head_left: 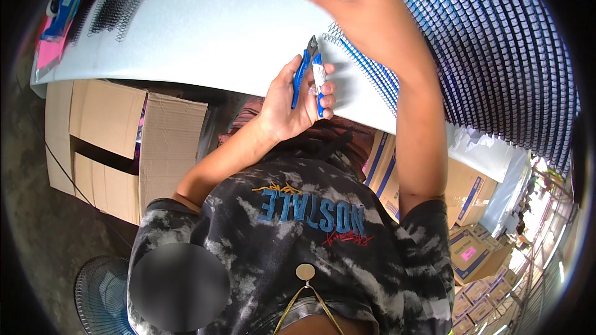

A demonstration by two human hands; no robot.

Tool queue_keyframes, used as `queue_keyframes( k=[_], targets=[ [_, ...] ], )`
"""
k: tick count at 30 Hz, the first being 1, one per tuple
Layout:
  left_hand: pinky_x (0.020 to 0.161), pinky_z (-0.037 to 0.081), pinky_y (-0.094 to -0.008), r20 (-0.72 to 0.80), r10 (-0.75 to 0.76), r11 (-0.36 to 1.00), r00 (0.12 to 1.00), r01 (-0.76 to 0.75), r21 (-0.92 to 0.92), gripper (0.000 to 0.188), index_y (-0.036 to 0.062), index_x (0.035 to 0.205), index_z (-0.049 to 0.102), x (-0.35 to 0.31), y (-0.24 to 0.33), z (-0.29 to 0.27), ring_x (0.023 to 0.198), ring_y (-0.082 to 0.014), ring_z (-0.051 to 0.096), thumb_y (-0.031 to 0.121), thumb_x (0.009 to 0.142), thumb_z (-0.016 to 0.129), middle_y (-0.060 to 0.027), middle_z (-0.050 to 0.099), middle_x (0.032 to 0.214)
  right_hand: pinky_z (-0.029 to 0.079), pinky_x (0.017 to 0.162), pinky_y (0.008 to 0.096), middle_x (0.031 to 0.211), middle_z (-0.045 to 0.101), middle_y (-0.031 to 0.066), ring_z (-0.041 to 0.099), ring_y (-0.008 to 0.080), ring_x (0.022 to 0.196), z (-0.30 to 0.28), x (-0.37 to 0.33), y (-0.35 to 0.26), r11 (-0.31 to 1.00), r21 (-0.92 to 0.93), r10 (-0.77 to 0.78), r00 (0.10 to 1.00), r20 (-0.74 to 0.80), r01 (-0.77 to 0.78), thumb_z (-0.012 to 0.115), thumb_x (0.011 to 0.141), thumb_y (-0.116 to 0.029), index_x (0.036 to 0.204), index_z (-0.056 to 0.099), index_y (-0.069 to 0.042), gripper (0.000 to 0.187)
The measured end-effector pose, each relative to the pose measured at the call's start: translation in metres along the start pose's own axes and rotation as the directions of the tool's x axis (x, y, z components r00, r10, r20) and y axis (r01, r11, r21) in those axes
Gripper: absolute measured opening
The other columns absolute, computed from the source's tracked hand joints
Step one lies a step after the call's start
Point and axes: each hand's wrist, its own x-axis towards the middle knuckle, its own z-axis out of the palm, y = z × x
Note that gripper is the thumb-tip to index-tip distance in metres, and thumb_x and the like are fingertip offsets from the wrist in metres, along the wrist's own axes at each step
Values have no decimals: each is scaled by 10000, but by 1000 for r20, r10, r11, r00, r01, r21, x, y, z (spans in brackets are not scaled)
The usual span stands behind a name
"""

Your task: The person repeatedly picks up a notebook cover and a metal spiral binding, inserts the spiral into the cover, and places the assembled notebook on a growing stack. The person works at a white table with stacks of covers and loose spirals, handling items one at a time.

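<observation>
My left hand (292, 102) holds a pair of blue-handled cutting pliers (299, 80) at the table's near edge. Its fingers wrap one handle, which has white tape on it, and the jaws point away from me. My right hand (372, 15) is raised over the table (217, 25), its thumb and fingers apart and slightly blurred, with nothing seen in it. Below and beside that hand spreads a large bundle of dark wire binding loops (496, 49). The loose ends of some loops (347, 43) lie near the plier tips.
Black wire loops (127, 0) lie at the table's far left, near blue and pink items (59, 25). Cardboard boxes (102, 118) stand below the left edge. More boxes (475, 251) are stacked at the right. A fan (102, 291) stands at the lower left.
</observation>
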Motion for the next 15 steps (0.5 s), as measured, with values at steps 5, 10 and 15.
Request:
queue_keyframes(
  k=[5, 10, 15],
  targets=[
    [594, 372, -291, -172, 116, 991, 978, -101, 93, 386, 83, 1072, 479, -6, 11, 12, 642, -144, 426, 426, 911, 405, -21, 454, 758, 503, 687, 339, 889, 650, 162, 637, 262, 850, 30, 37, 35, 542, -830, 411, 819, 400, 133, 666, 727, -170, 918, 663, -32, 236],
    [622, 512, -354, 166, 33, 995, 986, -16, -101, 388, 67, 1175, 426, -34, 43, -7, 731, -158, 487, 324, 892, 494, -83, 480, 862, 508, 688, 342, 889, 669, 89, 641, 232, 852, 37, 45, 45, 411, -876, 608, 641, 469, 251, 762, 622, -165, 885, 678, -50, 299],
    [925, 340, -638, -20, 40, 997, 999, -39, 66, 492, 84, 1296, 325, -37, 43, 43, 1013, -360, 484, 186, 840, 481, -196, 480, 1042, 503, 723, 333, 902, 669, 84, 639, 226, 859, 43, 46, 59, 440, -877, 602, 661, 449, 194, 757, 638, -205, 900, 678, -64, 308]
  ],
)
